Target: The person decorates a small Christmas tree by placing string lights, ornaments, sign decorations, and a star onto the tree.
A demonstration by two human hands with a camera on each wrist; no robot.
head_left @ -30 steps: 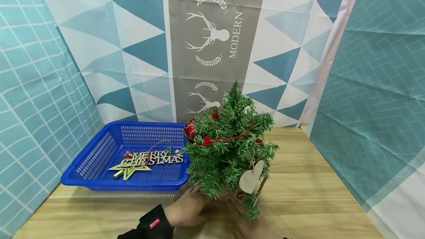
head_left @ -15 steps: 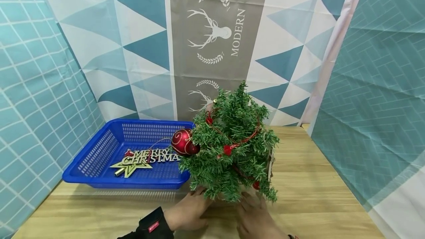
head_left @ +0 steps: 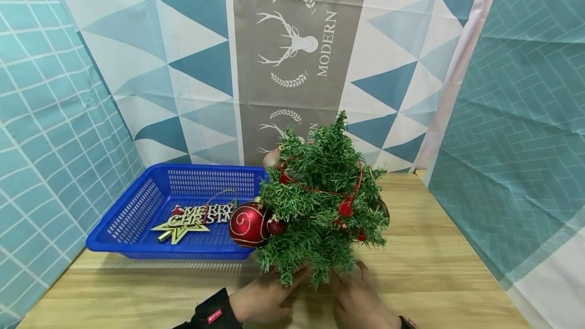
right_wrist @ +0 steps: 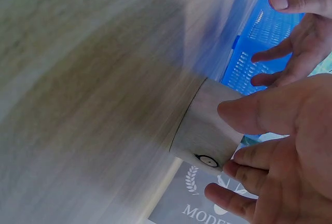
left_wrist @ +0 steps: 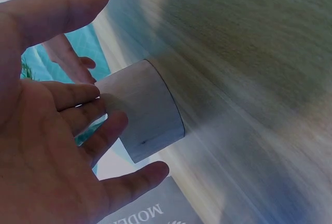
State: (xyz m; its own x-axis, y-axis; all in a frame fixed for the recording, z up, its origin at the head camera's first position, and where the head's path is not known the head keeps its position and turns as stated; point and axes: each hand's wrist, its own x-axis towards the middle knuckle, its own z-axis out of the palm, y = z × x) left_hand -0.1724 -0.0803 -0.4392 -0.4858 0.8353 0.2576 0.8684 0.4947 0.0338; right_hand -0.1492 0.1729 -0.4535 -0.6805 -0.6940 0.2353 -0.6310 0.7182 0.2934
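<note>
A small artificial Christmas tree [head_left: 320, 192] stands on the wooden table, its pale cylindrical base [left_wrist: 142, 112] hidden under the branches in the head view. A large red glitter ball [head_left: 249, 224], a smaller dark red ball [head_left: 276, 226] and a red beaded garland [head_left: 346, 208] hang on it. My left hand [head_left: 265, 296] reaches under the lower branches, its loosely spread fingertips at the side of the base. Opposite it, my right hand [head_left: 361, 298] has its thumb [right_wrist: 249, 111] overlapping the base and its fingers along the far edge, relaxed.
A blue plastic basket [head_left: 132, 248] stands left of the tree, its right end partly behind the branches. Inside lie a Merry Christmas sign [head_left: 201, 215] and a gold star [head_left: 180, 230]. Patterned cloth [head_left: 196, 39] hangs at the back and sides.
The tree has turned: the red ball swung from the far left side toward the front, and the wooden ornament went round out of sight on the right. Both hands stayed at the base, shifting slightly.
</note>
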